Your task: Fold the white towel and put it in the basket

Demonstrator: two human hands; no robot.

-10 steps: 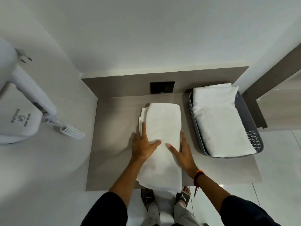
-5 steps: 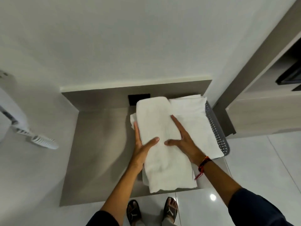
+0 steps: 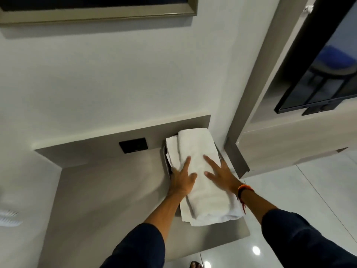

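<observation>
The folded white towel (image 3: 201, 147) lies lengthwise over the dark grey basket (image 3: 165, 161) at the right end of the counter. It rests on another folded white towel (image 3: 172, 147) that sits in the basket. My left hand (image 3: 182, 176) grips the towel's left edge, with its thumb and forefinger on top. My right hand (image 3: 220, 173) grips the right edge in the same way. The towels hide most of the basket; only slivers of its rim show on either side.
The grey counter (image 3: 106, 190) stretches left from the basket, with a black wall socket (image 3: 133, 145) behind it. A wall panel with a dark screen (image 3: 318, 74) stands close on the right. A white coiled cord (image 3: 7, 217) shows at the left edge.
Both hands lifted the folded towel off the counter and carried it right, onto the towel in the basket. The view swung right and upward with it.
</observation>
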